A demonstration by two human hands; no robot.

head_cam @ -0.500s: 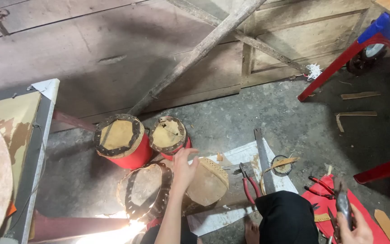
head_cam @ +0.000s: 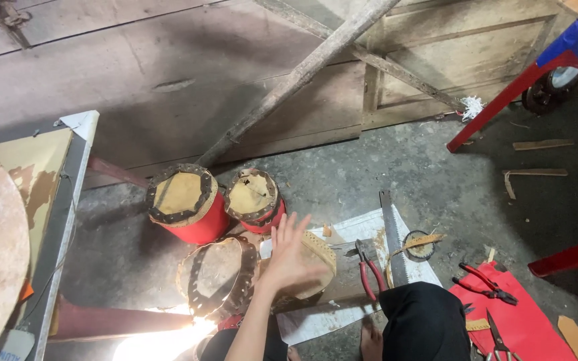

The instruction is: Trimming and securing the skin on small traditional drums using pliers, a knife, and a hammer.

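Observation:
My left hand (head_cam: 290, 257) lies flat with fingers spread on the tan skin of a small drum (head_cam: 317, 266) lying on its side in front of me. It grips nothing. Beside it to the left is a third drum (head_cam: 214, 274) with a dark studded rim, also tipped over. Behind them two red-bodied drums (head_cam: 185, 200) (head_cam: 255, 197) stand upright on the concrete floor. My right hand is out of the picture. My knee in black cloth (head_cam: 423, 321) and a bare foot (head_cam: 369, 337) show at the bottom edge.
Red-handled pliers (head_cam: 368, 271) and a hand saw (head_cam: 393, 234) lie on a white sheet (head_cam: 349, 230). A red mat (head_cam: 526, 321) holds more pliers (head_cam: 483, 281) and scissors (head_cam: 498, 337). A wooden wall (head_cam: 235, 80), slanted pole (head_cam: 302, 73), red frame (head_cam: 503, 93) and left table (head_cam: 41, 200) surround me.
My right hand, which held a tool at the lower right, has left the view. My left hand stays on the drum skin, fingers now spread wider.

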